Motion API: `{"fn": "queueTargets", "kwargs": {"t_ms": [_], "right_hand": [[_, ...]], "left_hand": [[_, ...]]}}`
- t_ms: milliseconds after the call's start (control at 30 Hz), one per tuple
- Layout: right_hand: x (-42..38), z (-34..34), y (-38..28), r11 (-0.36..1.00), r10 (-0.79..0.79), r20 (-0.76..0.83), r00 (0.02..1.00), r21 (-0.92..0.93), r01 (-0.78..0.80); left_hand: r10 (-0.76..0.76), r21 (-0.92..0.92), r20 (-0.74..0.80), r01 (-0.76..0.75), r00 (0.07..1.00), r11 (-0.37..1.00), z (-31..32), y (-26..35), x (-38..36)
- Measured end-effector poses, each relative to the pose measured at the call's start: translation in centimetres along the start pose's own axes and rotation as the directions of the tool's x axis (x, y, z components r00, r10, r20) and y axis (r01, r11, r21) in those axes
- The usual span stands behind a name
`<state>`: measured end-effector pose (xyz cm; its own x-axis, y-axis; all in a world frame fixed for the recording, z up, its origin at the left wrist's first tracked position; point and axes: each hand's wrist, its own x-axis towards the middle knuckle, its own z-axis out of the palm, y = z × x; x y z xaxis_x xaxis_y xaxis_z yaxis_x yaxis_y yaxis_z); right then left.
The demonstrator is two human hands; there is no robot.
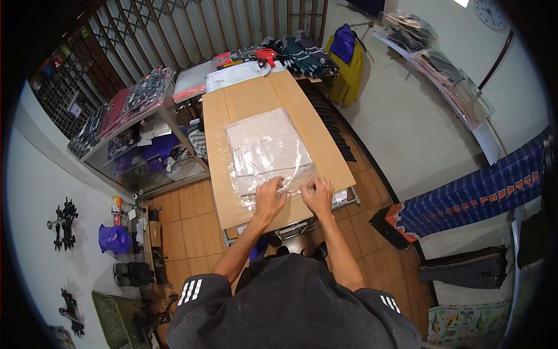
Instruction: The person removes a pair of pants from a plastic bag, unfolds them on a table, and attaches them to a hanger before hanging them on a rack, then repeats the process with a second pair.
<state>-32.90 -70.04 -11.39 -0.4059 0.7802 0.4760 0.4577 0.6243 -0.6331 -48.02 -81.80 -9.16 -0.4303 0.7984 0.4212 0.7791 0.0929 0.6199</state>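
Observation:
A clear plastic bag (273, 185) lies flat on the wooden tabletop, with a folded pale beige cloth (264, 139) inside it. Light glints off the film, and a thin reddish strip runs along the bag's near edge. My left hand (271, 199) has its fingers curled and pressed together on the bag's near part. To its right, my right hand (318, 196) pinches the near right edge of the bag between thumb and fingers. Both hands are close to each other, just beyond the table's front edge.
At the table's far end are white packets (244, 75) and a red tape dispenser (266, 56). Dark folded garments (302, 55) are piled behind. A glass cabinet (145, 145) with bagged clothes stands left; a blue patterned stack of boxes (471, 195) is on the right.

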Motion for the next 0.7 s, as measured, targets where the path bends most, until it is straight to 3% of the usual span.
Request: {"fn": "queueTargets", "kwargs": {"t_ms": [100,200,300,433,533,700], "right_hand": [[0.0,-0.2,-0.3,0.999,-0.046,-0.036,0.998,-0.003,0.045],[-0.1,0.1,0.1,0.997,-0.075,-0.044,0.996,0.001,0.076],[-0.1,0.6,0.7,0.999,-0.039,0.013,0.999,0.013,0.039],[-0.3,0.5,0.7,1.000,0.007,0.038,0.999,0.003,-0.007],[-0.3,0.2,0.4,1.000,0.002,0.032,0.999,0.001,-0.002],[-0.3,0.4,0.5,0.999,-0.032,0.000,0.999,0.005,0.032]], "left_hand": [[-0.001,0.066,0.014,0.001,1.000,0.998,-0.2,-1.3,-2.2],[-0.051,-0.022,0.033,0.052,0.998,0.998,-0.9,-2.6,-2.1],[-0.113,-0.166,-0.092,0.096,0.989,0.981,-3.4,-0.8,0.4],[0.027,-0.109,-0.246,-0.055,0.969,0.993,-6.7,-0.4,4.3],[0.089,-0.101,-0.267,-0.119,0.960,0.988,-9.0,-0.1,7.0],[0.231,-0.016,-0.153,-0.236,0.961,0.972,-11.2,-0.8,10.4]]}}
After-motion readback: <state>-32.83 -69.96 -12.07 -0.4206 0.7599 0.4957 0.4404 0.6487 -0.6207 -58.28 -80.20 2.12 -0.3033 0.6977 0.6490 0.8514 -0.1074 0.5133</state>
